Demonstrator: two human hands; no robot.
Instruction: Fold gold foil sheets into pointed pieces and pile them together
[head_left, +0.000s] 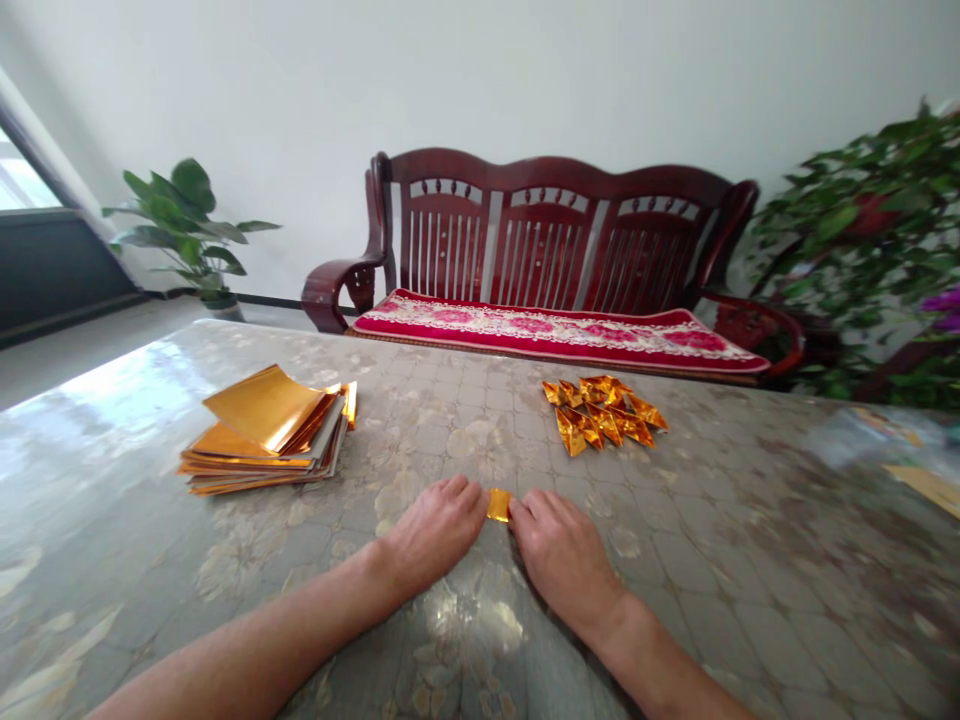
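A small piece of gold foil paper (499, 505) lies on the table between my hands, folded into a narrow strip. My left hand (435, 532) presses against its left end, and my right hand (561, 556) has its fingertips on the right end. To the left, a loose stack of gold foil sheets (264, 435) rests with silvery backs showing at the edges. Farther ahead and to the right lies a heap of folded gold foil triangular pieces (602, 413), out of reach of neither hand's touch.
The table has a glossy patterned cover (720, 560), with papers (926, 488) at its right edge. Beyond it stand a dark red wooden bench (540, 235) with a red cushion (559, 333), a potted plant (187, 230) and leafy foliage (862, 230).
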